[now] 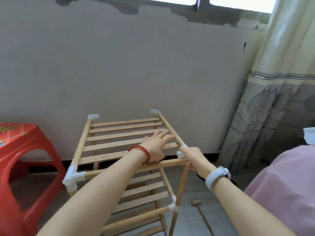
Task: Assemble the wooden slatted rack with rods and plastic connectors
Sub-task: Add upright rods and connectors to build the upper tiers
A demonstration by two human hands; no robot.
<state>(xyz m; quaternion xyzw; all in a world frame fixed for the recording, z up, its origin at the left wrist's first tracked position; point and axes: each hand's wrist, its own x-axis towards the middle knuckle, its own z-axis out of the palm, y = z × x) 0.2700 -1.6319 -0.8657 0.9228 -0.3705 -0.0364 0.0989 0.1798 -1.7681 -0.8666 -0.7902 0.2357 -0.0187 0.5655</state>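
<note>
My left hand (156,144) presses flat on the top slats (126,133); my right hand (193,156) grips the three-o'clock corner connector (181,154), which could pop off if I twist.

i count two hands (156,145), one wooden rack (119,143) with six white plastic connectors (72,176), one red stool (25,167), one small mallet (202,217).

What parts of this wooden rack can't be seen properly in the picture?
- Near right corner connector of the rack, head view: mostly covered by the right hand, so its fit is unclear.
- Rack's feet: cut off by the bottom edge.
- Lower shelf: partly hidden behind the left forearm.
- Mallet on the floor: handle runs off the bottom edge.
- Left hand: covers some top slats.
</note>
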